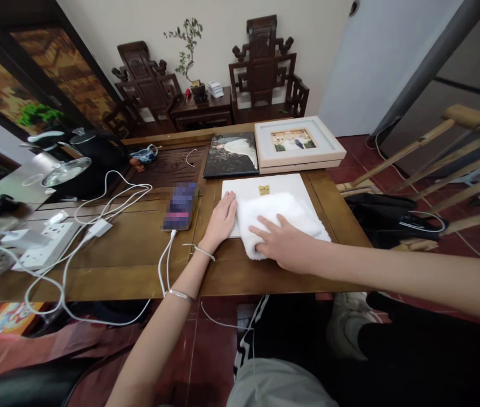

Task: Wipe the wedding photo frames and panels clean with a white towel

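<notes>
I see a white towel (pixel 280 217) on a white board (pixel 265 186), a brown wooden bench (pixel 138 249), and white cables (pixel 95 226) on the left.

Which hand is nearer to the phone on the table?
Left. The left hand lies just right of the phone, beside the white towel; the right hand rests on the towel, farther right.

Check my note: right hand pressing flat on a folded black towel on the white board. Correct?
No: the towel is white, not black. The head view shows the right hand flat on it, on the white board.
</notes>
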Action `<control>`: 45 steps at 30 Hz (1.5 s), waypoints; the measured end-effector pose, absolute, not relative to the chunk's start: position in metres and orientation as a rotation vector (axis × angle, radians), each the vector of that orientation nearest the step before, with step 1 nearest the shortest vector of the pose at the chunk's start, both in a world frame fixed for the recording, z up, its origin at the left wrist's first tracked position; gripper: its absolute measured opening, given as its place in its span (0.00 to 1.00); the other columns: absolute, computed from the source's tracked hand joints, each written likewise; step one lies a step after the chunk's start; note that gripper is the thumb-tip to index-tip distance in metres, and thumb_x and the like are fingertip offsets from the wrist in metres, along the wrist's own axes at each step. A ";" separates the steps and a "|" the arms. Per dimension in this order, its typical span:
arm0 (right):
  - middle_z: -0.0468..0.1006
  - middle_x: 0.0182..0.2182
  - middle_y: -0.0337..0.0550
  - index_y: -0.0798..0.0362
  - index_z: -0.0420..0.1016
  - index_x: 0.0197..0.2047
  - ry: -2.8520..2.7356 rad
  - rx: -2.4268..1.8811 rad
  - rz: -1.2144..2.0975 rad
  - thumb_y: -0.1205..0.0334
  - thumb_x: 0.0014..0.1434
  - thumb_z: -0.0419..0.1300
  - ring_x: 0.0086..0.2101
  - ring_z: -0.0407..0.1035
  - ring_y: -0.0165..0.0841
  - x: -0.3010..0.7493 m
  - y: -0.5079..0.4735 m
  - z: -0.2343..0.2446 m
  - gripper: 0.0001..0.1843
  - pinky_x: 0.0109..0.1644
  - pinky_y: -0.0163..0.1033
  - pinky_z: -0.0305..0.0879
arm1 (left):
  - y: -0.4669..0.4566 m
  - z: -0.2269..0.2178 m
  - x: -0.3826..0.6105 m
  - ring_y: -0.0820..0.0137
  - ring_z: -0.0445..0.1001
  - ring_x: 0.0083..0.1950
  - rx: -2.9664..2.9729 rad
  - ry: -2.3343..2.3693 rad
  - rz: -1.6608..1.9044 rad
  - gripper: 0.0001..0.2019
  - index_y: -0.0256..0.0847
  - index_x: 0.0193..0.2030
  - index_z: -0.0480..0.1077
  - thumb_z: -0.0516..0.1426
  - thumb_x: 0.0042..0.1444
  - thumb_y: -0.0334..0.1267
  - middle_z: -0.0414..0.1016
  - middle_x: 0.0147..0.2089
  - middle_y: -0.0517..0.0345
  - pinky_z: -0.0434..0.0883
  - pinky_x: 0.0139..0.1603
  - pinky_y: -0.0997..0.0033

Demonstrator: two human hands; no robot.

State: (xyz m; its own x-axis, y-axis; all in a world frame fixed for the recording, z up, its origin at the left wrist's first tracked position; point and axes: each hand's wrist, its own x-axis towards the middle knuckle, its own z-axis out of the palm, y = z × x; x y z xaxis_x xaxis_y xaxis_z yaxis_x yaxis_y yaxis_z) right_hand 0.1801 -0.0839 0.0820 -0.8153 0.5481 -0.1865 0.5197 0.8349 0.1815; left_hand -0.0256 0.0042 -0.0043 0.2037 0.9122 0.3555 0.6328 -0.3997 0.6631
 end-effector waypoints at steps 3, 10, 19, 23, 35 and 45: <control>0.65 0.65 0.57 0.54 0.74 0.56 2.757 0.917 0.144 0.75 0.56 0.55 0.64 0.56 0.57 0.186 -0.077 0.088 0.25 0.56 0.64 0.62 | 0.006 -0.006 -0.027 0.61 0.58 0.73 2.187 1.436 0.977 0.23 0.35 0.62 0.68 0.44 0.70 0.45 0.64 0.69 0.46 0.54 0.74 0.53; 0.72 0.56 0.63 0.57 0.71 0.58 2.691 1.163 0.003 0.77 0.57 0.50 0.53 0.68 0.50 0.178 -0.014 0.092 0.27 0.43 0.46 0.64 | 0.010 -0.008 -0.029 0.60 0.58 0.73 2.217 1.452 0.932 0.21 0.32 0.62 0.68 0.45 0.68 0.37 0.64 0.69 0.42 0.54 0.74 0.52; 0.79 0.44 0.53 0.57 0.76 0.49 2.875 1.081 -0.263 0.72 0.58 0.51 0.40 0.69 0.39 0.137 0.057 0.118 0.19 0.37 0.39 0.55 | 0.009 -0.005 -0.029 0.58 0.63 0.71 2.258 1.424 0.952 0.20 0.36 0.60 0.70 0.46 0.68 0.37 0.67 0.67 0.45 0.59 0.72 0.53; 0.78 0.43 0.51 0.55 0.75 0.48 2.847 1.163 -0.317 0.72 0.56 0.51 0.38 0.67 0.38 0.137 0.071 0.119 0.19 0.37 0.37 0.56 | 0.009 -0.007 -0.028 0.58 0.64 0.70 2.242 1.455 0.955 0.20 0.35 0.59 0.71 0.46 0.68 0.37 0.69 0.66 0.45 0.59 0.72 0.53; 0.78 0.46 0.51 0.52 0.75 0.42 2.841 1.343 -0.575 0.71 0.47 0.50 0.44 0.69 0.45 0.239 0.075 0.115 0.20 0.44 0.45 0.63 | 0.010 -0.012 -0.028 0.61 0.59 0.72 2.215 1.442 0.979 0.21 0.33 0.61 0.69 0.46 0.68 0.38 0.65 0.69 0.43 0.55 0.74 0.51; 0.69 0.25 0.41 0.50 0.64 0.30 2.895 1.261 -0.395 0.74 0.45 0.49 0.30 0.64 0.37 0.283 -0.009 0.088 0.11 0.37 0.40 0.56 | 0.011 -0.015 -0.028 0.61 0.60 0.72 2.220 1.436 1.005 0.20 0.36 0.61 0.70 0.46 0.68 0.38 0.66 0.68 0.46 0.56 0.74 0.50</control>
State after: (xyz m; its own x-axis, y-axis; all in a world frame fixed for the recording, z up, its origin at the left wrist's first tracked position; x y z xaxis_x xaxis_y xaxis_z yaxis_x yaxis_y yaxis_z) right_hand 0.2827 -0.0092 0.0878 -0.6851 0.7258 -0.0615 0.7158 0.6552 -0.2415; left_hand -0.0275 0.0112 -0.0148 0.2506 0.8871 0.3876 0.6684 -0.4482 0.5936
